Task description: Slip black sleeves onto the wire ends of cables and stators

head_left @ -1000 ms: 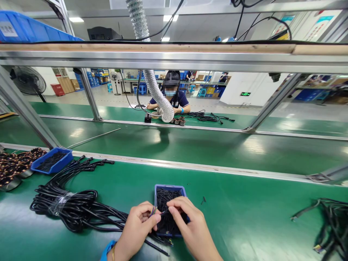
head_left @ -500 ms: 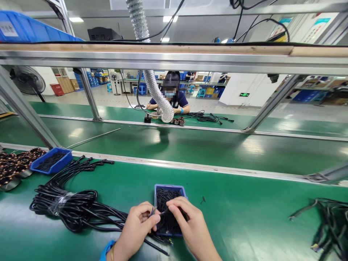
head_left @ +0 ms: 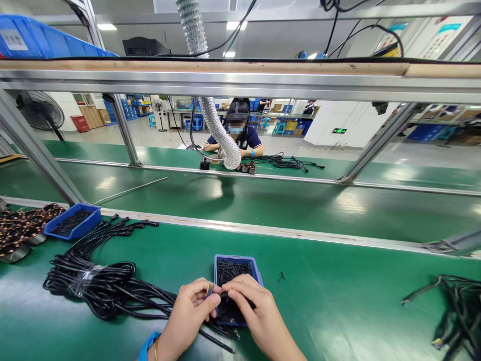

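Multicoloured wire ends point(head_left: 209, 290) of a black cable point(head_left: 214, 341) stay pinched in the left hand point(head_left: 186, 313); just beside them, the right hand point(head_left: 250, 311) narrowly grips a small black part point(head_left: 224, 294) above a blue tray point(head_left: 235, 259) of black parts point(head_left: 231, 273).

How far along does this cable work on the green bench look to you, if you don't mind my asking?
A loose heap of black cables at the right looks handled already, perhaps finished. In hand: the left hand pinches coloured wire ends while the right hand holds a small black piece over a blue plastic tray. Still left: a taped coil of black cable and the tray's many black pieces.
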A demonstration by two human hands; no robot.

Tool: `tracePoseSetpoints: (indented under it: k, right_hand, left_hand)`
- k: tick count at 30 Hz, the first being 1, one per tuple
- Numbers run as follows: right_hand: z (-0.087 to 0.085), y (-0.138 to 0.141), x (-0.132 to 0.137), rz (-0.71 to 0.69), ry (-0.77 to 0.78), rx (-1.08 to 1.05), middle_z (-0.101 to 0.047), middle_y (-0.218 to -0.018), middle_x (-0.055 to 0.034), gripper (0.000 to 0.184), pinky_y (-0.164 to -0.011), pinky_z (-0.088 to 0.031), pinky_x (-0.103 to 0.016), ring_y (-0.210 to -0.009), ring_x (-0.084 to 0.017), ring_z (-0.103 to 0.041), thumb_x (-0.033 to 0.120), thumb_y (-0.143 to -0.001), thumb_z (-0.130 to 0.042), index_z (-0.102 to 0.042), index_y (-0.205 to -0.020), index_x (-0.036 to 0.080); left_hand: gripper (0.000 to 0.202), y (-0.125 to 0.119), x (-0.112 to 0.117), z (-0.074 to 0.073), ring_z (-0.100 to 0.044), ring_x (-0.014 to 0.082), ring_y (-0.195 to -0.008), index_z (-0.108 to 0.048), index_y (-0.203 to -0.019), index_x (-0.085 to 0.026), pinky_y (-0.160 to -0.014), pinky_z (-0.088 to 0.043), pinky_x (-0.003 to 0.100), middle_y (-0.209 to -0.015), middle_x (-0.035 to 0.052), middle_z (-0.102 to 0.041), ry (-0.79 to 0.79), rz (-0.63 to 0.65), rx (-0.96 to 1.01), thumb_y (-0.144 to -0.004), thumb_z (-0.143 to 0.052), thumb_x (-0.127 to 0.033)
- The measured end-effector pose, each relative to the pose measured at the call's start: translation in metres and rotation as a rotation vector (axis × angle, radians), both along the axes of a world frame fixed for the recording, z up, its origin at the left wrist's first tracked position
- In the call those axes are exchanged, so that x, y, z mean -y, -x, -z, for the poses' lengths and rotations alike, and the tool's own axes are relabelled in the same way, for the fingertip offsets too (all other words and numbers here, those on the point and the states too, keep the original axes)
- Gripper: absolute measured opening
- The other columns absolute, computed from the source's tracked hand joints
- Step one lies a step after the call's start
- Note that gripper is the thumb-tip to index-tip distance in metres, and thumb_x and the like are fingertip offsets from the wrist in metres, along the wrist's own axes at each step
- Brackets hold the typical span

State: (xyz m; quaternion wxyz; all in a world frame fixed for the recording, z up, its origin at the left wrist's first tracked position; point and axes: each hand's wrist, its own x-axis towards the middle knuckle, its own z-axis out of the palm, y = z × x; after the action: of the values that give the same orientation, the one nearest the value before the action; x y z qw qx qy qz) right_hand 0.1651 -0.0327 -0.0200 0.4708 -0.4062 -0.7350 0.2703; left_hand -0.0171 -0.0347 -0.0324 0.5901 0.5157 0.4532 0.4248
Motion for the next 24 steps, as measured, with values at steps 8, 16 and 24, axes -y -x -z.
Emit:
tracePoseSetpoints:
  k: [8,16,24]
  right_hand:
    - [-0.001,0.003,0.002,0.193,-0.104,-0.126,-0.078,-0.087,-0.0022,0.017,-0.071,-0.058,-0.026,-0.077,-0.017,-0.072,0.018,-0.094,-0.065,-0.077,-0.103,0.026]
    - [0.001,0.008,0.003,0.162,-0.236,-0.04,-0.076,-0.084,-0.0024,0.021,-0.069,-0.058,-0.027,-0.075,-0.017,-0.07,0.008,-0.093,-0.063,-0.074,-0.1,0.023]
    - [0.004,0.011,0.004,0.156,-0.22,-0.064,-0.077,-0.085,-0.0022,0.021,-0.069,-0.059,-0.026,-0.076,-0.017,-0.072,0.008,-0.094,-0.06,-0.072,-0.098,0.024]
  left_hand:
    - [0.054,0.0,0.001,0.003,-0.052,0.0092,-0.053,-0.075,-0.083,-0.013,-0.049,-0.039,0.021,-0.074,0.0005,-0.054,0.002,0.021,0.002,-0.077,-0.075,-0.066]
    - [0.052,0.0,0.001,0.002,-0.05,0.0089,-0.053,-0.075,-0.084,-0.013,-0.049,-0.039,0.021,-0.072,-0.0004,-0.054,0.011,0.026,0.0,-0.077,-0.076,-0.065]
    - [0.051,0.003,0.002,-0.002,-0.049,0.0101,-0.055,-0.069,-0.085,-0.014,-0.051,-0.038,0.021,-0.067,-0.0018,-0.053,0.035,0.062,0.018,-0.076,-0.077,-0.063]
